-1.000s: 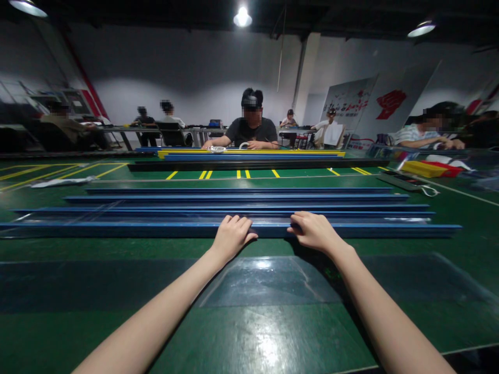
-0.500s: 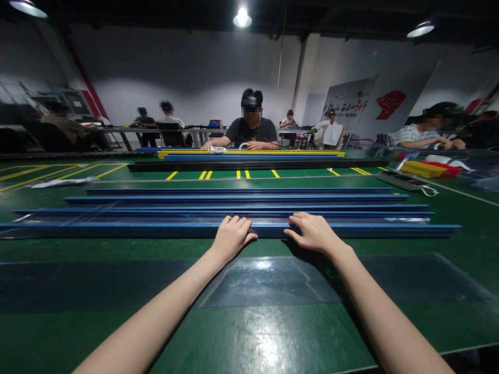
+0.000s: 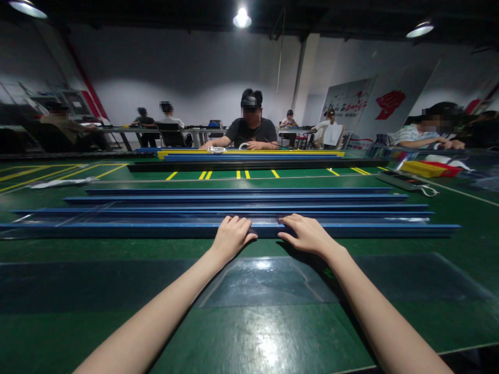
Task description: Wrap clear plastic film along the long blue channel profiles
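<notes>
Several long blue strips lie side by side across the green table. Over the nearest blue strip [image 3: 370, 230], left of its middle, my left hand [image 3: 233, 236] has its fingers on the far side and its thumb on the near side. My right hand [image 3: 306, 234] grips the same strip in the same way a short distance to the right. A bare stretch of the strip shows between the two thumbs. Closer to me, a clear plastic sheet [image 3: 268, 283] lies flat under my forearms.
Farther back on the green table [image 3: 218, 337] lie a black strip [image 3: 296, 165] and yellow and blue strips. A person [image 3: 253, 130] sits opposite. At the right are a dark device with a white cable [image 3: 405, 183] and yellow and red trays [image 3: 424, 168].
My right hand has slid a little to the left along the nearest blue strip, closer to my left hand. My left hand has stayed where it was.
</notes>
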